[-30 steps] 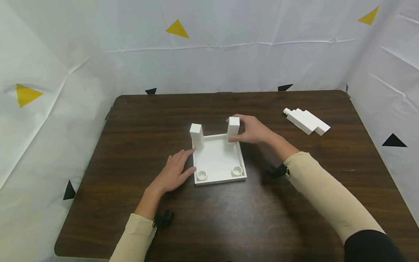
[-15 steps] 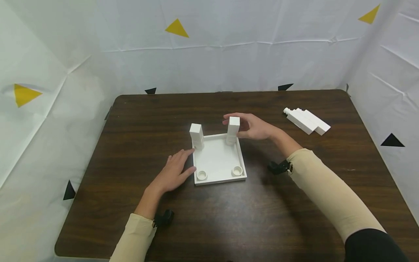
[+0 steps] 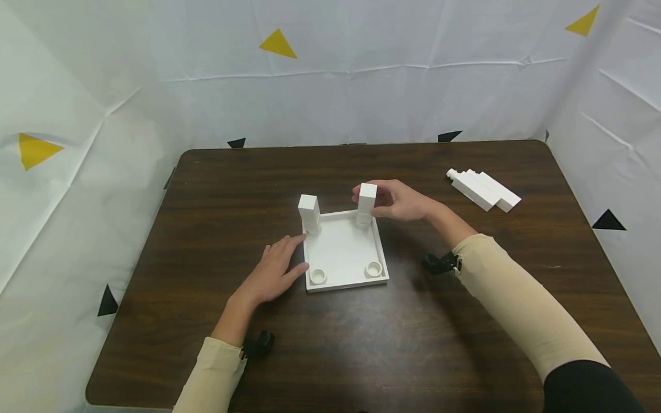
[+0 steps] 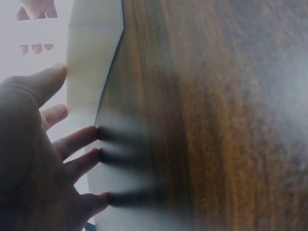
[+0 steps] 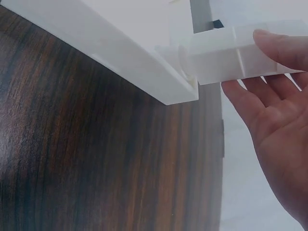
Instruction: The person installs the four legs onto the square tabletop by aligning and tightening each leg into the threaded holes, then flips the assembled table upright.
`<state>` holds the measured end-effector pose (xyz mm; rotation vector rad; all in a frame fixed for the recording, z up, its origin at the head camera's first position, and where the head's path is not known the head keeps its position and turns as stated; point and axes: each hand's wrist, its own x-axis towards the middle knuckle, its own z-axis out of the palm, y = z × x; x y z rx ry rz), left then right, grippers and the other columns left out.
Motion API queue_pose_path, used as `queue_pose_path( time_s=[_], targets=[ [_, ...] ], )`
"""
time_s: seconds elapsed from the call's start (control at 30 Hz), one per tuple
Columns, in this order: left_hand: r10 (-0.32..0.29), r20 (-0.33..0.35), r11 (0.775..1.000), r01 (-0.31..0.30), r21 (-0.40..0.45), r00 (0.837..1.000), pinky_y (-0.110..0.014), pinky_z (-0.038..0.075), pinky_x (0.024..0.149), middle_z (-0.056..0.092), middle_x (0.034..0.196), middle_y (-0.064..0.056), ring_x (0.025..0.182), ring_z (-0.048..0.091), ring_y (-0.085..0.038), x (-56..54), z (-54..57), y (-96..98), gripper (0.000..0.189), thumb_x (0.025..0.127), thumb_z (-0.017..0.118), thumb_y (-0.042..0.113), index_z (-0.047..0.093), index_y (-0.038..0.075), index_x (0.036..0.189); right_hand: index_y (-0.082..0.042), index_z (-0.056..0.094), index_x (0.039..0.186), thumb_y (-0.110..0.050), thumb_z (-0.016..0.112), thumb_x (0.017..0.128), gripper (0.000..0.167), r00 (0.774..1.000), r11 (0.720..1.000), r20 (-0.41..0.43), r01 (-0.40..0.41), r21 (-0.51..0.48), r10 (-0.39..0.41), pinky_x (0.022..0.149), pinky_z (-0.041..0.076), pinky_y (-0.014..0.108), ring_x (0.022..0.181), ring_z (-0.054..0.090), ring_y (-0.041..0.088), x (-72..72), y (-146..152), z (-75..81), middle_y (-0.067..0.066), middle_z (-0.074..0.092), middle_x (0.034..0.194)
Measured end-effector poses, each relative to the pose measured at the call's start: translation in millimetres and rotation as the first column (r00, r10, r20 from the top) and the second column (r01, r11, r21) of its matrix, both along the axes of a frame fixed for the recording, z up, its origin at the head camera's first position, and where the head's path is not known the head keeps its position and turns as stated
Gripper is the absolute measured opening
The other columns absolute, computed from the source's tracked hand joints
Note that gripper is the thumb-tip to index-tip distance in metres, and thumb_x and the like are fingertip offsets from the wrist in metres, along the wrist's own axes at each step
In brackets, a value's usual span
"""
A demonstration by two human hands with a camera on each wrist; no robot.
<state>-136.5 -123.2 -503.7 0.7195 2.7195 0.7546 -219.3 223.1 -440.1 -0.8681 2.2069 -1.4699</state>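
A white square tabletop (image 3: pixel 343 246) with a raised rim lies on the wooden table, with round sockets at its two near corners. White square legs stand upright at the two far corners. My right hand (image 3: pixel 400 199) holds the right leg (image 3: pixel 367 198), thumb on one side and fingers on the other. In the right wrist view this leg (image 5: pixel 216 57) meets the tabletop's corner. The left leg (image 3: pixel 310 213) stands untouched. My left hand (image 3: pixel 277 271) rests against the tabletop's left side with its fingers spread; in the left wrist view the fingertips (image 4: pixel 91 133) touch that side.
Two more white legs (image 3: pixel 483 190) lie side by side at the back right of the brown table (image 3: pixel 217 229), one showing a threaded end. White sheets (image 3: pixel 330 109) with yellow and black triangles stand behind and at both sides.
My right thumb has slid back from the front of the right leg to its right side, and the fingers have been re-placed around it. My left hand and the tabletop have stayed still.
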Motion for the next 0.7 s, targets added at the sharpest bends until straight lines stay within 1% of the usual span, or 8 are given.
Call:
queue_pose_path(
  time_s=[0.2,0.33,0.43,0.53,0.7],
  targets=[
    [0.003,0.001,1.000,-0.003,-0.001,1.000,-0.062,0.011,0.114,0.030,0.157,-0.005,0.147,0.019,-0.026,1.0,-0.5,0.5,0.066,0.099,0.050,0.050,0.026,0.023,0.155,0.001,0.054,0.133,0.006,0.070,0.086,0.050,0.999,0.999,-0.029,0.040,0.020,-0.040,0.102,0.044,0.045,0.119,0.057,0.030,1.6,-0.3,-2.8,0.022,0.058,0.131],
    [0.005,0.003,1.000,-0.005,0.002,1.000,-0.062,0.010,0.114,0.031,0.157,-0.006,0.147,0.019,-0.027,1.1,-1.2,0.8,0.065,0.100,0.051,0.047,0.027,0.023,0.155,0.002,0.054,0.131,0.004,0.072,0.085,0.049,0.996,0.996,-0.061,0.070,0.049,-0.067,0.100,0.046,0.044,0.116,0.058,0.029,2.6,-1.8,-2.5,0.017,0.060,0.126],
    [0.008,0.006,1.000,-0.008,0.004,1.000,-0.062,0.010,0.114,0.031,0.157,-0.006,0.147,0.019,-0.027,1.2,-0.5,1.1,0.065,0.100,0.051,0.047,0.027,0.022,0.155,0.001,0.054,0.129,0.000,0.074,0.084,0.049,0.991,0.990,-0.096,0.101,0.094,-0.091,0.098,0.048,0.044,0.114,0.058,0.029,4.1,-3.3,-0.6,0.014,0.061,0.123],
    [0.012,0.009,1.000,-0.012,0.001,1.000,-0.061,0.010,0.114,0.030,0.157,-0.005,0.147,0.019,-0.027,1.3,0.9,1.3,0.065,0.100,0.051,0.048,0.027,0.022,0.155,-0.001,0.054,0.128,-0.004,0.076,0.084,0.049,0.985,0.982,-0.129,0.133,0.132,-0.116,0.096,0.049,0.046,0.114,0.059,0.030,5.8,-4.3,0.5,0.013,0.061,0.121],
    [0.008,0.006,1.000,-0.008,0.003,1.000,-0.062,0.010,0.114,0.030,0.157,-0.006,0.147,0.019,-0.027,1.0,2.3,1.8,0.066,0.099,0.051,0.047,0.027,0.022,0.155,-0.002,0.056,0.124,-0.006,0.078,0.083,0.047,0.972,0.970,-0.177,0.181,0.159,-0.152,0.095,0.050,0.046,0.111,0.060,0.029,8.4,-5.9,0.0,0.012,0.063,0.117]
  ],
)
